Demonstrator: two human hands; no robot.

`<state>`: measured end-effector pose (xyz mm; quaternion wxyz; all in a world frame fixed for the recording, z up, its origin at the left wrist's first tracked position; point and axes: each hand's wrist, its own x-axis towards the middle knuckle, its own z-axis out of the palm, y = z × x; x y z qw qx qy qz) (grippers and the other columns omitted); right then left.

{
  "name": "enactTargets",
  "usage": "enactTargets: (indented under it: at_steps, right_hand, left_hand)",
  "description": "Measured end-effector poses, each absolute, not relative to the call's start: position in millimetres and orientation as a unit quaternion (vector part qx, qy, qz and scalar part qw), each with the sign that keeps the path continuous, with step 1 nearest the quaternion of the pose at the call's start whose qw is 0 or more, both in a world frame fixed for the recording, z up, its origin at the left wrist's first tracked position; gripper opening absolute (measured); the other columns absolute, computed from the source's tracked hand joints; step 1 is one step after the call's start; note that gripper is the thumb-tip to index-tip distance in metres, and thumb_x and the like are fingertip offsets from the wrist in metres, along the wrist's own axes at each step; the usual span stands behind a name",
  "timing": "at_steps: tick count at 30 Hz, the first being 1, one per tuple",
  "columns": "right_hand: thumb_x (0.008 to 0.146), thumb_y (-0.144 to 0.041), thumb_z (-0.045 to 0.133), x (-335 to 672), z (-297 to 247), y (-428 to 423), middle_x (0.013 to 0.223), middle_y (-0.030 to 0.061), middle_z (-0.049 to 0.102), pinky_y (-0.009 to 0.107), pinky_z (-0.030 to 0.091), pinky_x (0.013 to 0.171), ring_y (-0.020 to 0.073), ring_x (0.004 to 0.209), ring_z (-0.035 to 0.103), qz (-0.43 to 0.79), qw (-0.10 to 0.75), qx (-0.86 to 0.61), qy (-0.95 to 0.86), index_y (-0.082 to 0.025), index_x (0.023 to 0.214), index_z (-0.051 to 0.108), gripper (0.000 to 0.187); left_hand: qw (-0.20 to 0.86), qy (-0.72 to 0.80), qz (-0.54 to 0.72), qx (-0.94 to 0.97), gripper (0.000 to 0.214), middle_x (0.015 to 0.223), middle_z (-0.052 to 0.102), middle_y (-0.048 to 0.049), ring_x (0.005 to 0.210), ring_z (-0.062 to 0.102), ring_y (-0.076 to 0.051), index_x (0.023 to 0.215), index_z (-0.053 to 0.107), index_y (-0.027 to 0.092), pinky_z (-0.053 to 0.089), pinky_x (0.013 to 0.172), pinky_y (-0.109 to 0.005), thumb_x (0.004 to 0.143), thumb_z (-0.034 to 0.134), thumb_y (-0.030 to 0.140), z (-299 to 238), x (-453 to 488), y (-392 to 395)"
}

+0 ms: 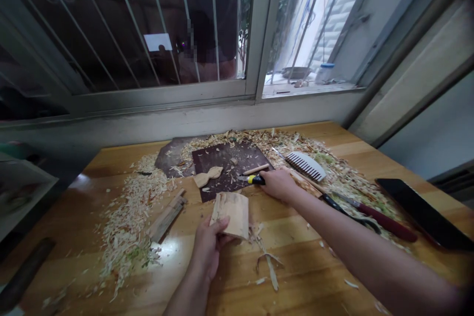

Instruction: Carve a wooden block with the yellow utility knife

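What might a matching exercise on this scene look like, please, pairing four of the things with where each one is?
Things:
1. Wooden block
2. Yellow-banded knife
3. Bow-shaped wooden piece
4. Black flat device

Places:
A. Mostly on the dark sheet
B. Lying flat on the right side of the table
C. Held in the left hand
D. Held in the right hand

Right pairs: 1-C, 2-D, 3-A, 4-B.
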<state>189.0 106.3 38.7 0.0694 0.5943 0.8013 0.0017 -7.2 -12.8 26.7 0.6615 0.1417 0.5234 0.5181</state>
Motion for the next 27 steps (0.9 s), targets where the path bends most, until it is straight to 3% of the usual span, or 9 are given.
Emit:
enactTargets:
  at_steps: [9, 14, 22, 27]
  right_hand:
    - [0.074, -0.040, 0.048, 168, 52, 63, 0.091, 0.0050, 0.065, 0.026, 0.036, 0.066, 0.0207, 0.083, 0.059, -0.042, 0.040, 0.530, 0.846, -0.024, 0.093, 0.057, 0.027]
    - [0.076, -0.038, 0.045, 165, 51, 44, 0.086, 0.0048, 0.065, 0.025, 0.032, 0.057, 0.0207, 0.076, 0.059, -0.087, 0.004, 0.497, 0.863, -0.021, 0.093, 0.052, 0.025]
    - [0.075, -0.031, 0.047, 170, 43, 22, 0.079, 0.0042, 0.066, 0.024, 0.028, 0.051, 0.0193, 0.068, 0.060, -0.145, 0.025, 0.499, 0.854, -0.022, 0.092, 0.053, 0.020]
    - [0.074, -0.034, 0.050, 166, 47, 24, 0.079, 0.0042, 0.067, 0.024, 0.031, 0.052, 0.0208, 0.069, 0.061, -0.132, 0.042, 0.476, 0.868, -0.024, 0.091, 0.056, 0.021]
  left_hand:
    - [0.627, 0.539, 0.546, 0.137, 0.026, 0.082, 0.067, -0.0097, 0.066, 0.064, -0.016, 0.093, 0.058, 0.010, 0.053, 0.058, -0.026, 0.068, 0.058, 0.005, 24, -9, -8]
    - [0.589, 0.568, 0.553, 0.159, 0.035, 0.084, 0.065, -0.0076, 0.066, 0.063, -0.016, 0.097, 0.054, 0.014, 0.053, 0.057, -0.029, 0.064, 0.063, 0.006, 20, -6, -7]
    - [0.571, 0.576, 0.550, 0.198, 0.039, 0.076, 0.066, -0.0047, 0.061, 0.061, -0.016, 0.093, 0.056, 0.015, 0.051, 0.054, -0.026, 0.057, 0.070, 0.016, 13, -5, -8]
    - [0.577, 0.567, 0.543, 0.223, 0.041, 0.079, 0.066, -0.0044, 0.064, 0.061, -0.017, 0.098, 0.058, 0.014, 0.051, 0.053, -0.026, 0.057, 0.066, 0.011, 17, -1, -12]
